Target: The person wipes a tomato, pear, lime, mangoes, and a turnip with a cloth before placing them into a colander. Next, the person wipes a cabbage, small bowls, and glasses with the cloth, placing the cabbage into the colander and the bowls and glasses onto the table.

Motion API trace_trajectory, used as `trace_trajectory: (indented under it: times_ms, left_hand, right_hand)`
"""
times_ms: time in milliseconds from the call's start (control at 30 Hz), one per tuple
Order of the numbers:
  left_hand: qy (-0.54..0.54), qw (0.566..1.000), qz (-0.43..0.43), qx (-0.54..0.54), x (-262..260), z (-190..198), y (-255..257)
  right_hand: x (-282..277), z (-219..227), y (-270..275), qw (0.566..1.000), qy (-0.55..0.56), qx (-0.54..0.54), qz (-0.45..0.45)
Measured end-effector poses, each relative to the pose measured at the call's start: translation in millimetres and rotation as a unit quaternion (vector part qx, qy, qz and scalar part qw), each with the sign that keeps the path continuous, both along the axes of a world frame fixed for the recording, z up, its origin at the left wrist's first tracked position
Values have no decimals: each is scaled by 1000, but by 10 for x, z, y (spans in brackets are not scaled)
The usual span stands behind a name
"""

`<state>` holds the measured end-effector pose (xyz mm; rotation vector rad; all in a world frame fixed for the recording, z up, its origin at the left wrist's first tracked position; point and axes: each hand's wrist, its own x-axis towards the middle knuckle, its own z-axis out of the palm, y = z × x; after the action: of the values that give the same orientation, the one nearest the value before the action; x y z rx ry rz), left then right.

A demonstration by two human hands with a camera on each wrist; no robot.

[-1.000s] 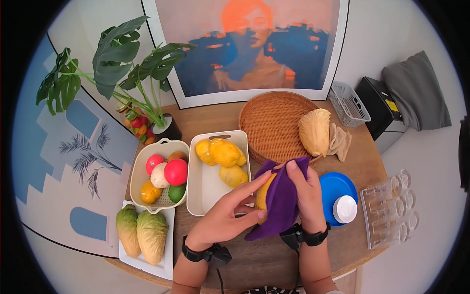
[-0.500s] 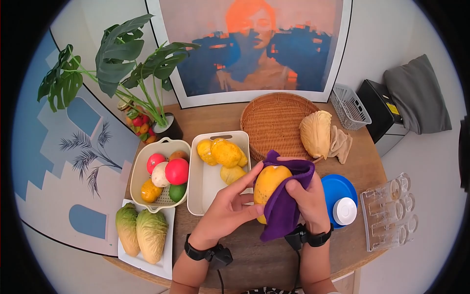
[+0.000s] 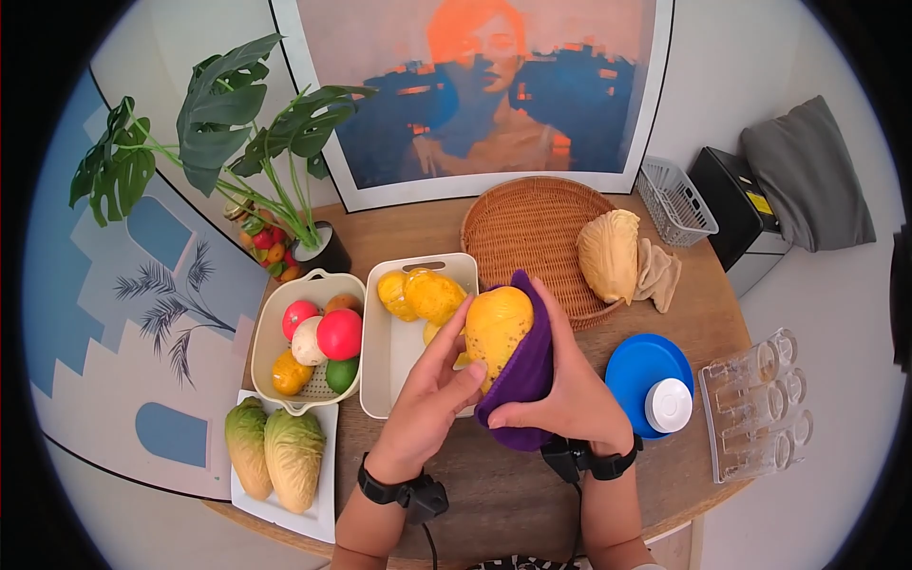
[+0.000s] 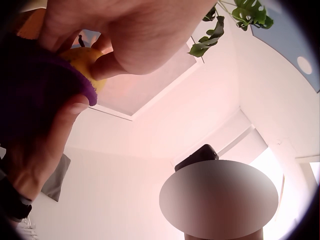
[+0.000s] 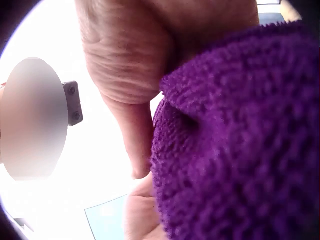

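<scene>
A speckled yellow mango (image 3: 500,328) is held up between both hands over the front of the table. My left hand (image 3: 423,413) grips its left side, with the thumb across the lower front. Around its right side wraps a fuzzy purple cloth (image 3: 528,380), which my right hand (image 3: 575,399) holds against the fruit, thumb at the lower edge. The cloth (image 5: 235,145) fills much of the right wrist view and hides the mango there. In the left wrist view, a bit of the mango (image 4: 87,62) shows between the left fingers and the cloth.
Just behind the left hand stands a white bin (image 3: 388,380) with several yellow fruits. Left are a colander (image 3: 306,407) of mixed produce and a plate (image 3: 313,513) with two cabbages. A wicker tray (image 3: 522,237), blue plate (image 3: 627,370) and glass mugs (image 3: 760,408) lie behind and right.
The mango came out from under the cloth and turned more upright, showing its speckled side. The cloth now wraps its right side, and the right thumb has moved lower.
</scene>
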<state>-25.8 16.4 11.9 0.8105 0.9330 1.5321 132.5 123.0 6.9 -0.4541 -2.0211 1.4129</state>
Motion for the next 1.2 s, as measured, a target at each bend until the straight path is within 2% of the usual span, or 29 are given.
trace_trajectory:
  times_ms: [67, 200, 267, 600, 767, 900, 1067, 1200]
  left_hand:
    - [-10, 1000, -12, -10, -5, -7, -4]
    - [-8, 1000, -15, -2, 8, -16, 24]
    - [33, 999, -7, 8, -1, -54, 35]
    - [35, 999, -16, 24, -62, -5, 4]
    - [7, 999, -49, -17, -102, 79, -47]
    - [-2, 999, -54, -10, -122, 78, -55]
    - [54, 996, -63, 37, -81, 12, -23]
    - [110, 988, -86, 63, -122, -13, -19]
  right_hand:
    - [12, 9, -14, 999, -11, 47, -7]
    - [31, 52, -32, 997, -39, 61, -10]
    - [11, 44, -55, 996, -39, 78, -32]
    - [-28, 50, -83, 996, -28, 64, -52]
    - [-10, 27, -64, 996, -4, 71, -45]
    - [-29, -5, -67, 996, 4, 69, -54]
    - [-27, -93, -70, 991, 108, -39, -72]
    - [-9, -48, -109, 986, 129, -71, -81]
